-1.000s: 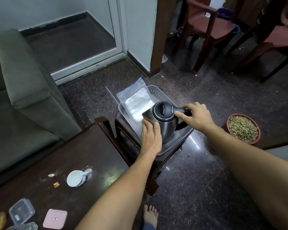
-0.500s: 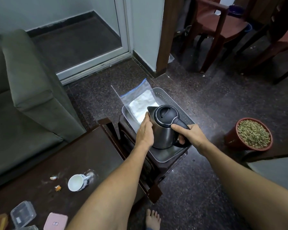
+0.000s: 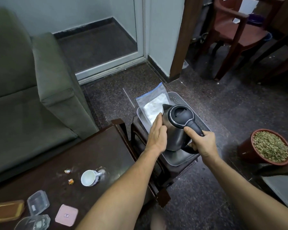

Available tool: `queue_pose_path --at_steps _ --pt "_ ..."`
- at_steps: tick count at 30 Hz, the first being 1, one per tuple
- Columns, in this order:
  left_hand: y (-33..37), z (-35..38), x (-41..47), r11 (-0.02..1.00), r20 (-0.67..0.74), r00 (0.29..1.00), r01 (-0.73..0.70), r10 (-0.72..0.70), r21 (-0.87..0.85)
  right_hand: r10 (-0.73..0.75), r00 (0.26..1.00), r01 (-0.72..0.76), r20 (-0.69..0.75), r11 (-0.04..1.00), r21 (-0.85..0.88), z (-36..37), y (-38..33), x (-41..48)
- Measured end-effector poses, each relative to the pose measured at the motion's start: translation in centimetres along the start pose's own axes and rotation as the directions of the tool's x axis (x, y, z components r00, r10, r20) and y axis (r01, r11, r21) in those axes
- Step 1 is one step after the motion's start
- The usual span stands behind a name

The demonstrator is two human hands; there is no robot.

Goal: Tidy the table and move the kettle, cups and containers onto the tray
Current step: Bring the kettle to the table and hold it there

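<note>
A steel kettle (image 3: 174, 130) with a black lid stands in the clear plastic tray (image 3: 178, 161) on a small dark stool. My right hand (image 3: 202, 143) grips its black handle. My left hand (image 3: 156, 135) lies flat against the kettle's left side, fingers straight. A zip bag (image 3: 152, 103) of white powder lies in the tray's far end. On the dark table (image 3: 93, 156) a white cup (image 3: 88, 178) lies on its side, with clear containers (image 3: 38, 204) and a pink lid (image 3: 66, 215) near the front left corner.
Two small wrappers (image 3: 67, 171) lie left of the cup. A brown box (image 3: 6, 211) sits at the table's left edge. A green sofa (image 3: 23, 97) fills the left. A pot of seeds (image 3: 271, 147) stands on the floor at right; red chairs (image 3: 239, 30) stand behind.
The kettle has turned so its handle points toward me and to the right. My right hand followed the handle nearer; my left hand slid from the kettle's front to its left side.
</note>
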State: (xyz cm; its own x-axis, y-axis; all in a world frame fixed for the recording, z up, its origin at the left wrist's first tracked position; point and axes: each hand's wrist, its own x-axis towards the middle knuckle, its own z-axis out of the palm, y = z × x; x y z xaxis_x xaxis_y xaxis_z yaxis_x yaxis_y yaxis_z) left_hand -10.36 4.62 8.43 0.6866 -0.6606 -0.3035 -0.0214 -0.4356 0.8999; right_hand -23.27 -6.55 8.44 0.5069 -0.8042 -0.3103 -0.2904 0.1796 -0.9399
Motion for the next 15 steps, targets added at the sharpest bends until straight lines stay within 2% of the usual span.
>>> queue_pose_path --at_steps 6,10,15 --pt "0.6 -3.5 -3.4 0.998 -0.202 0.978 -0.057 0.058 0.009 -0.088 0.993 0.095 0.083 0.993 -0.077 2.6 -4.1 -2.2" --pt "-0.2 -7.4 -6.7 0.994 -0.299 0.949 -0.100 0.105 0.033 -0.116 0.987 0.124 0.113 0.991 -0.057 5.9 -5.8 -5.1" --pt "-2.4 -13.7 -11.8 0.997 -0.415 0.907 -0.048 0.065 0.053 -0.116 0.971 0.131 0.210 0.990 -0.055 11.7 -6.3 -9.9"
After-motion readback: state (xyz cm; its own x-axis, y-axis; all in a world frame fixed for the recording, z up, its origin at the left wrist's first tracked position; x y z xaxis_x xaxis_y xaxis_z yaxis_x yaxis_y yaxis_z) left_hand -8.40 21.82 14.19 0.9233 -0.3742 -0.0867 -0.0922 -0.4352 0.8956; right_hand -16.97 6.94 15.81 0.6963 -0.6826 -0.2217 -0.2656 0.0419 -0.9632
